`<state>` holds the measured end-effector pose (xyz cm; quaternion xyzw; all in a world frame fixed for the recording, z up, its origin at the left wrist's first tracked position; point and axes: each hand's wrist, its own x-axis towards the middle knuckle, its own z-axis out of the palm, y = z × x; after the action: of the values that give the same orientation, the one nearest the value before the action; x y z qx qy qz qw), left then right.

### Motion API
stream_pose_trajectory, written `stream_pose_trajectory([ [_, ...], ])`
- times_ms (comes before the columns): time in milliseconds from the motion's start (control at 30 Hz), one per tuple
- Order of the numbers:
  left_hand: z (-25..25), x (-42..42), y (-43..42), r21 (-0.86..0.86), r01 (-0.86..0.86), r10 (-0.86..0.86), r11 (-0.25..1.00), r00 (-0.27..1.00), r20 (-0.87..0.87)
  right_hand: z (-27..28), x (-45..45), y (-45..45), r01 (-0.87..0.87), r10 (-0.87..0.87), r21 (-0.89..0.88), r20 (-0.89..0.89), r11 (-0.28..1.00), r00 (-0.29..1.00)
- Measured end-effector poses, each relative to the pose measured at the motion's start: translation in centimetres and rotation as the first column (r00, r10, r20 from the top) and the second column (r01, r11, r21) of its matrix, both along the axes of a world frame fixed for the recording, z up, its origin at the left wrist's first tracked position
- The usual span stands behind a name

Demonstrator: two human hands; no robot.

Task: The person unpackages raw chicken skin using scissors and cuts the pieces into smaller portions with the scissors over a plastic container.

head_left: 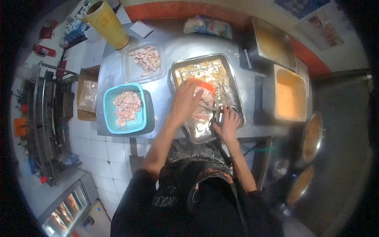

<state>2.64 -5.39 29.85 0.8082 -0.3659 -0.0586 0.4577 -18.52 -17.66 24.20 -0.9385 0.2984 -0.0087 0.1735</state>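
Observation:
My left hand (187, 99) closes over the near side of an orange-edged pack (205, 86) with pale pink meat showing in it. Fingers of my right hand (229, 123) curl round the dark handles of what look like scissors (215, 118). A metal blade points left from them, against the pack. Both hands are over a deep metal tray (241, 112) with shiny wet liquid and yellowish bits inside. Part of the pack is hidden by my left fingers.
Left of the tray are a turquoise tub (109, 117) and a clear plastic container (127, 71), both with meat pieces. A yellow roll (106, 23) stands behind them. Two metal pans (290, 94) (272, 39) with orange contents are at right; a plastic bag (208, 27) lies at the back.

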Motion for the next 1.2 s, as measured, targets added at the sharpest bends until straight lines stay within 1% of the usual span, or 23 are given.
stream_pose_trajectory([
  [33, -2.1, 1.8, -1.9, -0.095, -0.021, 0.038, 0.995, 0.984, 0.176, 0.2, 0.2, -0.5, -0.009, 0.008, -0.016, -0.035, 1.0, 0.999],
  [67, -3.7, 3.4, -3.1, 0.028, 0.067, -0.071, 0.997, 0.981, 0.178, 0.6, 0.5, -0.9, -0.023, 0.023, -0.007, -0.011, 1.0, 1.0],
  [133, -6.0, 5.1, -4.9, 0.266, 0.234, -0.277, 0.935, 0.951, 0.139, 1.2, 0.2, -1.4, -0.041, 0.043, 0.053, -0.031, 0.998, 0.999],
  [167, -6.8, 5.2, -5.5, 0.371, 0.245, -0.312, 0.896, 0.941, 0.133, 1.4, 0.2, -1.7, -0.052, 0.055, 0.082, -0.035, 0.995, 0.998],
  [233, -7.6, 5.0, -6.5, 0.569, 0.256, -0.379, 0.781, 0.919, 0.107, 2.0, -0.2, -1.7, -0.03, 0.028, 0.1, 0.016, 0.995, 0.999],
  [333, -8.3, 5.0, -6.3, 0.561, 0.328, -0.517, 0.76, 0.828, 0.215, 3.4, -1.9, -1.3, -0.008, -0.001, 0.111, 0.079, 0.994, 0.997],
  [367, -8.4, 4.9, -6.6, 0.572, 0.316, -0.468, 0.757, 0.873, 0.137, 3.8, -2.7, -1.0, 0.0, -0.01, 0.112, 0.094, 0.994, 0.995],
  [433, -7.7, 5.0, -7.1, 0.595, 0.283, -0.341, 0.752, 0.94, -0.017, 4.3, -4.8, -1.4, 0.066, -0.094, 0.194, 0.143, 0.979, 0.985],
  [500, -9.7, 4.5, -6.9, 0.535, 0.326, -0.368, 0.78, 0.929, -0.029, 5.4, -6.9, -1.6, 0.131, -0.189, 0.256, 0.214, 0.958, 0.958],
  [533, -9.6, 4.2, -6.7, 0.504, 0.34, -0.376, 0.794, 0.926, -0.033, 6.1, -7.8, -2.0, 0.165, -0.225, 0.283, 0.194, 0.945, 0.955],
  [567, -9.5, 3.7, -6.5, 0.422, 0.365, -0.384, 0.83, 0.922, -0.042, 6.7, -8.7, -2.6, 0.198, -0.259, 0.312, 0.169, 0.929, 0.951],
  [600, -8.1, 2.7, -6.7, 0.334, 0.386, -0.393, 0.86, 0.918, -0.049, 7.0, -9.5, -3.3, 0.231, -0.292, 0.338, 0.142, 0.912, 0.946],
  [633, -6.4, 1.9, -6.6, 0.246, 0.402, -0.402, 0.882, 0.914, -0.055, 7.4, -10.1, -3.6, 0.278, -0.337, 0.319, 0.147, 0.906, 0.93],
  [700, -3.9, 1.0, -6.6, 0.259, 0.505, -0.475, 0.823, 0.863, -0.173, 7.5, -11.2, -4.3, 0.333, -0.44, 0.421, 0.186, 0.844, 0.879],
  [733, -2.8, 0.6, -6.8, 0.252, 0.56, -0.515, 0.789, 0.827, -0.225, 7.4, -11.3, -4.4, 0.338, -0.448, 0.425, 0.191, 0.84, 0.874],
  [800, -1.0, 0.0, -7.1, 0.179, 0.55, -0.531, 0.816, 0.835, -0.145, 7.5, -11.4, -5.1, 0.364, -0.476, 0.42, 0.202, 0.831, 0.856],
  [833, -0.5, -0.4, -7.4, 0.136, 0.548, -0.538, 0.825, 0.836, -0.105, 7.6, -11.4, -5.4, 0.35, -0.466, 0.421, 0.212, 0.837, 0.859],
  [933, 0.5, 1.0, -8.3, 0.191, 0.509, -0.485, 0.839, 0.86, -0.16, 7.5, -10.8, -5.5, 0.326, -0.459, 0.446, 0.231, 0.834, 0.858],
  [1033, 0.2, 1.6, -8.6, 0.13, 0.494, -0.493, 0.86, 0.869, -0.038, 8.5, -10.0, -5.1, 0.297, -0.421, 0.421, 0.242, 0.857, 0.874],
  [1067, 0.0, 1.8, -8.6, 0.129, 0.485, -0.484, 0.865, 0.874, -0.036, 7.3, -10.7, -5.2, 0.293, -0.439, 0.465, 0.244, 0.835, 0.865],
  [1133, -0.2, 2.5, -9.1, 0.123, 0.468, -0.467, 0.875, 0.883, -0.033, 7.5, -10.7, -5.2, 0.286, -0.423, 0.46, 0.225, 0.84, 0.878],
  [1200, -0.6, 4.2, -10.2, 0.125, 0.406, -0.418, 0.905, 0.904, 0.091, 7.5, -10.8, -4.9, 0.279, -0.424, 0.479, 0.226, 0.832, 0.877],
])
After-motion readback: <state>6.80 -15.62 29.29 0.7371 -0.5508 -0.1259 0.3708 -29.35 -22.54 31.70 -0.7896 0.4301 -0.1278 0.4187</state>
